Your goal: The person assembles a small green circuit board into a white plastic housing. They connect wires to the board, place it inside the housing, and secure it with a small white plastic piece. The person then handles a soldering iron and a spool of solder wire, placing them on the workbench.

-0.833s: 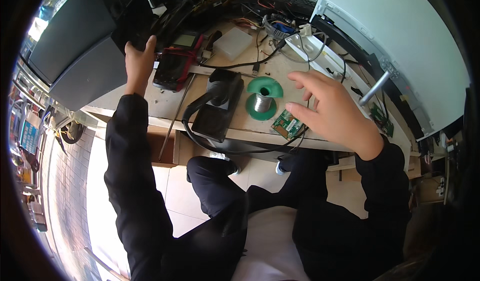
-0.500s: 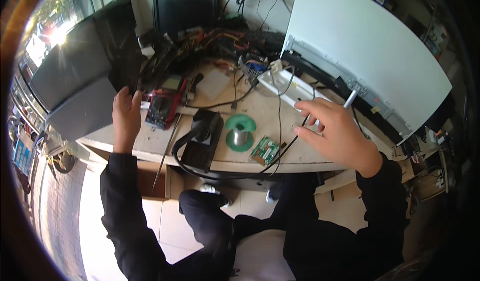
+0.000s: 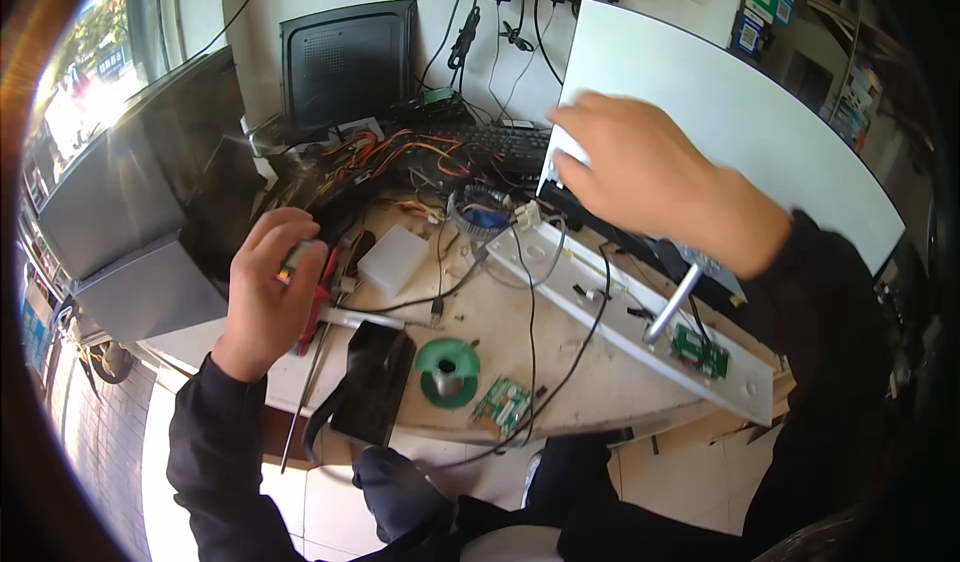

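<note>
My left hand [image 3: 268, 297] hovers over the desk's left side, fingers curled toward the thumb. A small dark piece with a yellow edge shows between them; I cannot make out what it is. Behind this hand the red multimeter [image 3: 318, 312] is mostly hidden. Fingers stretched and thumb apart, my right hand [image 3: 640, 167] is blurred in front of a large white panel [image 3: 735, 142]. Nothing shows in it. Below it, a long white metal bar [image 3: 600, 312] lies aslant, bearing a green circuit board [image 3: 700, 352] and a silver tube [image 3: 672, 304].
Near the front edge are a black stand [image 3: 372, 387], a green solder spool [image 3: 447, 372] and a small circuit board [image 3: 503, 407]. A translucent box [image 3: 392, 260] sits farther back, before tangled cables [image 3: 430, 157] and a keyboard [image 3: 500, 147]. Dark screens [image 3: 150, 197] stand left.
The view has tilted upward, so the desk appears lower. My right hand has risen from above the desk to the white panel. My left hand now covers most of the multimeter.
</note>
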`<state>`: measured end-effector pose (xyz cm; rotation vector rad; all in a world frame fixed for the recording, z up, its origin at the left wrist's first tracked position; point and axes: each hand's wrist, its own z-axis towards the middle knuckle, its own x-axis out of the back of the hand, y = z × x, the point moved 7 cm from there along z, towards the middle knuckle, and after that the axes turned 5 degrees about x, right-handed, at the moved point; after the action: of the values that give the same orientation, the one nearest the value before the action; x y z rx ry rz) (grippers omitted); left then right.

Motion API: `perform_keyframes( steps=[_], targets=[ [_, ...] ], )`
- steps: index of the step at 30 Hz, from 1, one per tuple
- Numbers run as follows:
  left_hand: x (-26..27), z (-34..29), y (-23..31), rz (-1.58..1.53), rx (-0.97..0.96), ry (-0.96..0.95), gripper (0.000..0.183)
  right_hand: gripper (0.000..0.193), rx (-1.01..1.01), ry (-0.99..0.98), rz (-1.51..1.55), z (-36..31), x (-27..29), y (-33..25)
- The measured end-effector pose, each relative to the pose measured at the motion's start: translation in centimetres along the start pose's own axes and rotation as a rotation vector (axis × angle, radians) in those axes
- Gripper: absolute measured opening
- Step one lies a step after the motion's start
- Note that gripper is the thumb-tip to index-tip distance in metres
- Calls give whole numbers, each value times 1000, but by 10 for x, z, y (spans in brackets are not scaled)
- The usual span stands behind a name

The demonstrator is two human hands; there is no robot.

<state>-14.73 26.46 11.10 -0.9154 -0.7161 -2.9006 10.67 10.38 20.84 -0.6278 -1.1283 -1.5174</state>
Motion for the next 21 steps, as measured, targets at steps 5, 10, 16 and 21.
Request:
perform_keyframes(
  steps=[5, 10, 16, 21],
  targets=[
    [-21, 11, 7, 32, -62, -171, 26, 20, -175, 31, -5, 149, -71, 57],
    [7, -26, 7, -2, 189, -280, 34, 66, -453, 22, 129, 254, -123, 133],
    [28, -69, 3, -53, 737, -79, 20, 48, -444, 77, 61, 351, -142, 240],
    [15, -109, -7, -189, 1067, -133, 26, 27, -635, -114, 276, 331, -7, 307]
  ],
)
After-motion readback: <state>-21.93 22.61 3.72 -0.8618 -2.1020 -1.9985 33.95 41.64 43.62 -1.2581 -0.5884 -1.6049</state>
